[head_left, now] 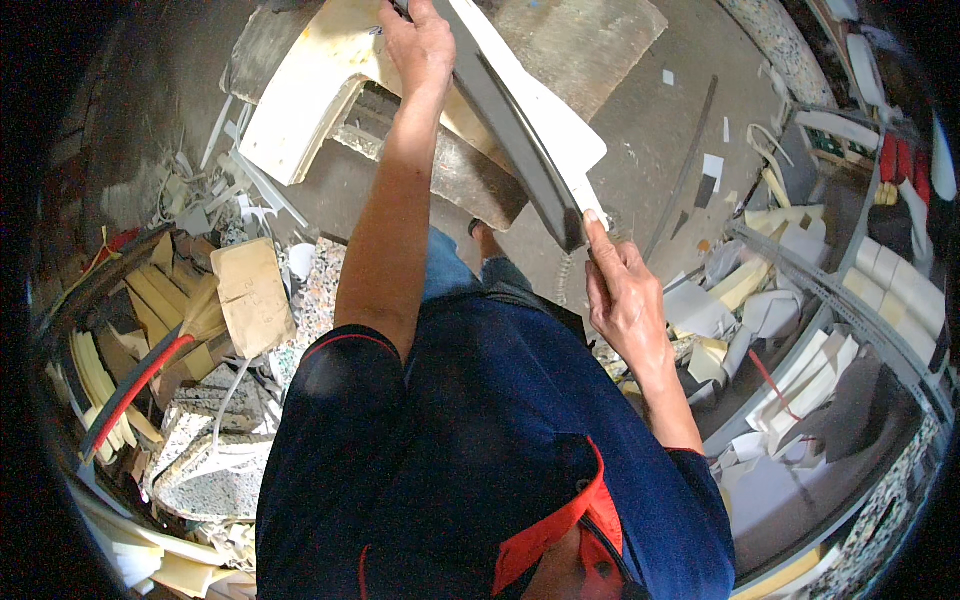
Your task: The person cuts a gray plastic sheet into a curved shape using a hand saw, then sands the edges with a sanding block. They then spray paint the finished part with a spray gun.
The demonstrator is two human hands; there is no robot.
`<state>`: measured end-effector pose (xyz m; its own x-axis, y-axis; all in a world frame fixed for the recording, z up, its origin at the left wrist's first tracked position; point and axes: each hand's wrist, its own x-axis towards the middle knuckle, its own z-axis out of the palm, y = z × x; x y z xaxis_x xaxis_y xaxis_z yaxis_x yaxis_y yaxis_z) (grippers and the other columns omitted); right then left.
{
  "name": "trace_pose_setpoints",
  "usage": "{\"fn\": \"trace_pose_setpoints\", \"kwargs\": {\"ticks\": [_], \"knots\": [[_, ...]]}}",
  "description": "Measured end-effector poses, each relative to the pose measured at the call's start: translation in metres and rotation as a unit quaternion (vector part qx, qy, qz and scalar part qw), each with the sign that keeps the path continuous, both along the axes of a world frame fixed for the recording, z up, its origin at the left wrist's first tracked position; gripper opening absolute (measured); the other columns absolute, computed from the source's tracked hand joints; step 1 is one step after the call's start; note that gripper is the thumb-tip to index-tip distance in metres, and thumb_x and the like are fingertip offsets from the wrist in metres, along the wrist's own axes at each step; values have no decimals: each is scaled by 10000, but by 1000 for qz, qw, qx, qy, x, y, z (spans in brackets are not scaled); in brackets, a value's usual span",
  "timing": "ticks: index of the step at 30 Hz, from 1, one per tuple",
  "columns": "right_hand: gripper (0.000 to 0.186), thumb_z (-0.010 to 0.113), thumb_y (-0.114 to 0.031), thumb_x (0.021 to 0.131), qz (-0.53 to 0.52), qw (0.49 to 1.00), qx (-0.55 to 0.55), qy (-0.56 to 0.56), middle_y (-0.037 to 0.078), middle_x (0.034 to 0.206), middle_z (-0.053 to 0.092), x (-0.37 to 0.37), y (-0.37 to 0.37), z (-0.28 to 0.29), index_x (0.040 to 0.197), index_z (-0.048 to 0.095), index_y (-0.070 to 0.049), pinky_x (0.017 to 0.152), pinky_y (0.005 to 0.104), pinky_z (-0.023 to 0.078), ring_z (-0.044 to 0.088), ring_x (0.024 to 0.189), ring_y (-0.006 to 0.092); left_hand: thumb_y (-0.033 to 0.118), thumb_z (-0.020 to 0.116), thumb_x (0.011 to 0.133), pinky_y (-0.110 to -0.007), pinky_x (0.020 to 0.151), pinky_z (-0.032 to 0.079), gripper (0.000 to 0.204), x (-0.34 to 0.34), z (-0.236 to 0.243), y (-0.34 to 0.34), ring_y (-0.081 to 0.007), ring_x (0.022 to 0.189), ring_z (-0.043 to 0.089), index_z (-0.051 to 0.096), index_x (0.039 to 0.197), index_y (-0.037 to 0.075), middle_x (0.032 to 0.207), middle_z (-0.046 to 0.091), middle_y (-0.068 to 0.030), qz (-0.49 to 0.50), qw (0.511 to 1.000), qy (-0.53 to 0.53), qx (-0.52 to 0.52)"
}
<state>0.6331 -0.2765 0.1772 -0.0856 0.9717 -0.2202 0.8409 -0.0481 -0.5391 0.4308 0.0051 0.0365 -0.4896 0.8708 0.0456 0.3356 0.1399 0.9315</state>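
A long dark grey strip (510,140), which looks like foam, slants from the top middle down to the right in front of me. Along its right side lies a flat white sheet (540,105) with a rounded corner. My left hand (420,50) is closed around the strip's far end, its fingertips partly cut off by the picture's edge. At the near end, my right hand (625,290) pinches the narrow white tip beside the strip, index finger along it. Below and left of the strip rests a thick cream foam piece (300,105) with a curved cut-out.
Worn grey boards (600,45) lie under the foam. Scraps and a broom (205,308) fill the left side, beside a tan card (254,298). On the right, a metal rack (830,290) holds white and cream foam offcuts. Paper bits (712,165) lie on the floor.
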Motion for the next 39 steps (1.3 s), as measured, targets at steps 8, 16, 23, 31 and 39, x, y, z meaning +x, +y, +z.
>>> {"fn": "trace_pose_setpoints", "kwargs": {"ticks": [8,16,23,31,39], "knots": [[671,639,59,856,2,1000,2,-1,155,813,562,16,-33,9,1478,486,-139,604,427,514,610,657,313,381,463,1018,-444,1058,405,566,3,9,-6,-391,1245,545,423,1444,10,1332,569,-271,-6,999,-48,-24],[577,673,-41,860,-31,998,60,-3,166,917,615,20,-42,53,1403,477,-48,657,433,549,652,775,357,587,347,1043,-444,1085,375,736,-19,35,-68,-332,1311,457,377,1414,-47,1423,468,-248,16,984,-174,-43],[466,717,-108,811,101,987,110,52,192,1068,639,-84,56,21,1234,536,-32,767,448,549,660,941,389,347,431,1078,-358,903,534,465,-38,88,-205,-238,1000,662,553,1231,-75,1139,664,-194,-224,936,-268,-36],[170,651,-94,878,63,970,226,62,217,880,687,-98,199,-18,1005,715,0,747,458,553,687,825,384,336,373,1094,-394,826,563,481,-106,118,-179,-266,925,695,521,1303,-71,1110,678,-245,-101,943,-311,-66],[160,657,-174,895,63,968,219,-106,182,967,669,-120,308,-65,992,723,-66,752,512,560,680,904,403,429,397,1069,-398,802,555,579,-169,104,-192,-271,894,709,500,1354,-64,1122,686,-236,-42,955,-273,-107]]}}
